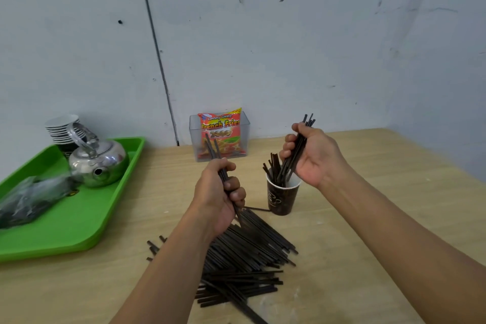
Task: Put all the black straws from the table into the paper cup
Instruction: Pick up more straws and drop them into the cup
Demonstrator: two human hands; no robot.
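Note:
A big heap of black straws lies on the wooden table in front of me. Behind it stands a dark paper cup with several straws sticking up out of it. My right hand grips a bundle of black straws just above the cup, their lower ends inside its mouth. My left hand is closed around a few straws, held upright above the far end of the heap. One bent straw lies flat between the heap and the cup.
A green tray at the left carries a steel kettle, stacked cups and a plastic bag. A clear box with a snack packet stands against the wall behind the cup.

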